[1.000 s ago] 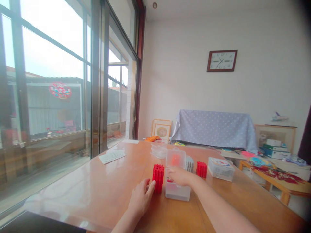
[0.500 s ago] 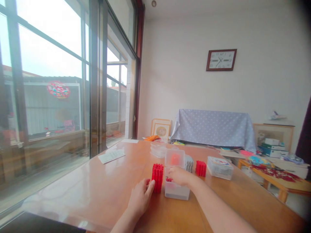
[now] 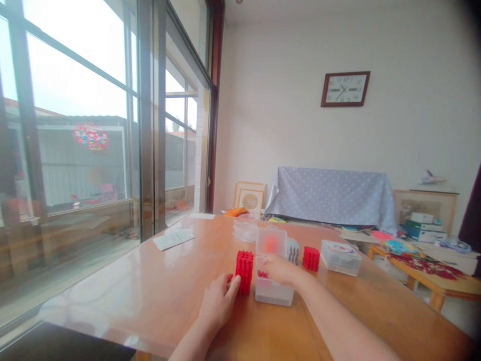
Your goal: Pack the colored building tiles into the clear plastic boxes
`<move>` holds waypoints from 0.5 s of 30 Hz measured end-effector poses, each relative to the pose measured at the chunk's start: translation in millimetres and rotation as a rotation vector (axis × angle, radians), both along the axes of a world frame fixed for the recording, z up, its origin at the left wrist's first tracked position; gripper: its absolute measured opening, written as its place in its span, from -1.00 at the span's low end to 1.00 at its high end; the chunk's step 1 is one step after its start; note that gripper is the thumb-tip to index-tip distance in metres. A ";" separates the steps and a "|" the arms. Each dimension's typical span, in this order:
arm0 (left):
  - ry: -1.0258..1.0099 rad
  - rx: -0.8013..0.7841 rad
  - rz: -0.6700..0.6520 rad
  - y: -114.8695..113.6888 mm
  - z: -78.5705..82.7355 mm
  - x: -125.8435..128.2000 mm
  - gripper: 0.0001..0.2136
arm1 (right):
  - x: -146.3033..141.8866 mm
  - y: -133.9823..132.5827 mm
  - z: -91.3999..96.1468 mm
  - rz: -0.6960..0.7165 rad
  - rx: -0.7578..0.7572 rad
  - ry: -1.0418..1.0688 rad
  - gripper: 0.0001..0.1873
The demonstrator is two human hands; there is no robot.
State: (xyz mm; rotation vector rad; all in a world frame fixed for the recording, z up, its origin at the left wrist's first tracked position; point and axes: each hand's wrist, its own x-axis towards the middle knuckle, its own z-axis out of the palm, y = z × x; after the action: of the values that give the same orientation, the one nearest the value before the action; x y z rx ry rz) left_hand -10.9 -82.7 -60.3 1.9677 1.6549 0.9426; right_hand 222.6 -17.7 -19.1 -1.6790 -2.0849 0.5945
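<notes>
red latticed stack (image 3: 245,273) stands at lower centre of the frame; left hand (image 3: 220,298), half open, is at its side. right hand (image 3: 277,269) is over the clear box (image 3: 274,296); its grip is unclear.

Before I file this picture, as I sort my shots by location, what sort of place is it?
Probably a room in a home: a framed clock hangs on the wall, a spotted cloth drapes something below it, and a big wooden table stands by tall windows.
</notes>
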 end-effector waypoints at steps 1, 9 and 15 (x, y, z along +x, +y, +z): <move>-0.001 -0.004 0.004 -0.7 0.9 0.3 -0.47 | -0.1 -0.5 1.2 -0.012 0.025 0.018 -0.78; -0.004 0.015 0.004 1.4 -3.9 -0.3 -0.47 | -16.6 -0.2 25.9 0.054 0.236 0.218 -0.60; -0.012 0.024 -0.010 0.0 -3.4 -1.0 -0.47 | -29.8 -4.4 37.7 0.237 0.192 0.224 -0.34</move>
State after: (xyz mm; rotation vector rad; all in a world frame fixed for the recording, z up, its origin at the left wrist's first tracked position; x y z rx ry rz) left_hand -11.8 -82.8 -63.8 1.9799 1.6330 0.9739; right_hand 192.8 -22.1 18.6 -1.2123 -2.1148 0.6023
